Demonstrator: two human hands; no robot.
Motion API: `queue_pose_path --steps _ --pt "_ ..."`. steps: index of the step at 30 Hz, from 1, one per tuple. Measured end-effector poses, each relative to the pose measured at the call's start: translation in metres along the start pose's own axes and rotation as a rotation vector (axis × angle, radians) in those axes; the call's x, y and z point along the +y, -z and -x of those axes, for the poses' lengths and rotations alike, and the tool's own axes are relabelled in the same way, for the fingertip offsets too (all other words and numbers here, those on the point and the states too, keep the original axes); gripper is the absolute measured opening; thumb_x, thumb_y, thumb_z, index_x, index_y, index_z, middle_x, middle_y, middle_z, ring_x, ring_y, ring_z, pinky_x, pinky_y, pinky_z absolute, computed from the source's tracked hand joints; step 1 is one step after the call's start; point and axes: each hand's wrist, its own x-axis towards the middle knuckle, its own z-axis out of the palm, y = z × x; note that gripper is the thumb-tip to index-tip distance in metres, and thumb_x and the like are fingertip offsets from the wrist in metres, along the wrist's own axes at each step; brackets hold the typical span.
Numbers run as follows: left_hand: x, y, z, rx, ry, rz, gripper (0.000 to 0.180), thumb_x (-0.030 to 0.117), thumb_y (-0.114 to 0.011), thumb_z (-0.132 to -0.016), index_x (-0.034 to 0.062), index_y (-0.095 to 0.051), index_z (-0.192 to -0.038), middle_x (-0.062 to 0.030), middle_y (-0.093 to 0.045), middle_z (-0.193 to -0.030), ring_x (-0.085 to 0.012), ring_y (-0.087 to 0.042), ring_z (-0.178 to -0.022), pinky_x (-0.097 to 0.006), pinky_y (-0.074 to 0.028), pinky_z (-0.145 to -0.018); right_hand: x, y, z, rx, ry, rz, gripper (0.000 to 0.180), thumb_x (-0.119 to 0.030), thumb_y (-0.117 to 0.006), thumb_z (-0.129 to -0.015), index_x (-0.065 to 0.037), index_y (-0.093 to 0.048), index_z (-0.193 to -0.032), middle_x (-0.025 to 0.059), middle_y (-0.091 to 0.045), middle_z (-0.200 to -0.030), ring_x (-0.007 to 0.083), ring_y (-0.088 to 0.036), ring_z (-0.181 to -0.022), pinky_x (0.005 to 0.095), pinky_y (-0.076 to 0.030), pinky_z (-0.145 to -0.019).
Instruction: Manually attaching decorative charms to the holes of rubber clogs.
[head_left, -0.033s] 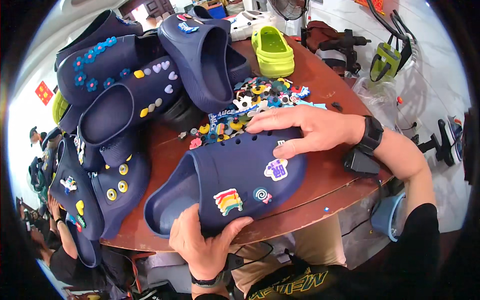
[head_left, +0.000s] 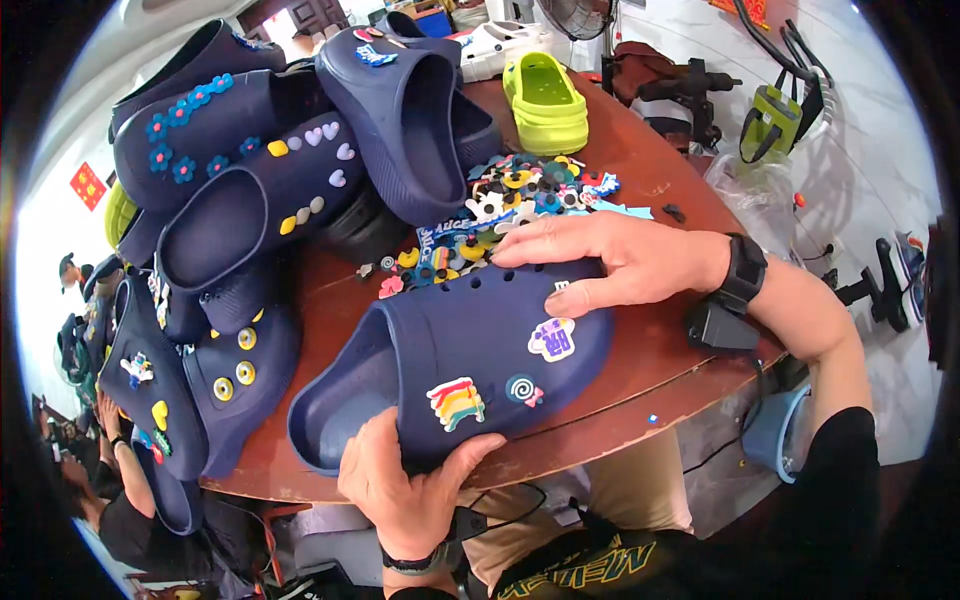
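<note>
A navy foam clog (head_left: pixel 460 350) lies on its side in front of me, its heel opening to the left. My left hand (head_left: pixel 410 490) grips its lower edge, fingers inside the opening and thumb along the outside. Over the toe curves my right hand (head_left: pixel 615 265), fingers on the upper edge and thumb beside a small, mostly hidden white charm (head_left: pixel 562 286). The clog bears a rainbow charm (head_left: pixel 457 403), a swirl lollipop charm (head_left: pixel 523 390) and a purple-and-white charm (head_left: pixel 552 340). Several holes along its upper edge have no charm.
A heap of loose charms (head_left: pixel 520 195) lies just behind the clog. Decorated navy clogs (head_left: pixel 215 225) are piled at the left. A lime-green clog (head_left: pixel 545 105) stands at the table's (head_left: pixel 640 150) back. Another person's arm (head_left: pixel 130 470) shows at far left; a blue bucket (head_left: pixel 775 435) stands below right.
</note>
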Motion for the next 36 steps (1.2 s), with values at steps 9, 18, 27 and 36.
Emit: queue_pose_path --steps 9,18,27,36 --pt "0.001 0.005 -0.003 -0.078 0.044 -0.036 0.069 0.035 -0.092 -0.047 0.0002 -0.059 -0.097 -0.0082 -0.064 -0.082 -0.0211 -0.060 -0.071 -0.032 -0.048 -0.066 -0.005 -0.011 0.001 0.134 0.134 0.261 0.037 -0.021 -0.054 -0.095 0.003 -0.055 -0.123 0.0171 -0.057 -0.124 0.0326 -0.053 -0.113 0.0393 -0.042 -0.096" --pt "0.003 0.008 -0.005 -0.084 -0.041 -0.021 0.062 0.039 -0.091 -0.051 0.0013 -0.060 -0.090 -0.0109 -0.060 -0.074 -0.0289 -0.060 -0.065 -0.037 -0.047 -0.059 -0.022 -0.021 0.009 0.201 0.032 0.390 0.031 -0.008 -0.054 -0.091 0.002 -0.055 -0.121 0.0172 -0.057 -0.123 0.0345 -0.052 -0.113 0.0410 -0.041 -0.098" --pt "0.002 0.008 -0.009 -0.008 -0.087 0.004 0.059 0.040 -0.089 -0.054 0.0026 -0.061 -0.090 -0.0086 -0.060 -0.070 -0.0245 -0.060 -0.059 -0.033 -0.047 -0.055 -0.031 -0.021 0.005 0.194 -0.107 0.265 0.034 -0.008 -0.056 -0.088 0.001 -0.053 -0.121 0.0179 -0.055 -0.121 0.0325 -0.051 -0.114 0.0388 -0.038 -0.101" --pt "-0.003 0.004 -0.006 0.014 -0.097 0.048 0.056 0.041 -0.087 -0.057 0.0024 -0.061 -0.089 -0.0072 -0.062 -0.074 -0.0224 -0.059 -0.060 -0.031 -0.046 -0.055 -0.028 -0.006 -0.004 0.010 -0.221 0.113 0.050 -0.021 -0.060 -0.087 0.003 -0.045 -0.128 0.0215 -0.051 -0.124 0.0341 -0.048 -0.118 0.0376 -0.036 -0.102"
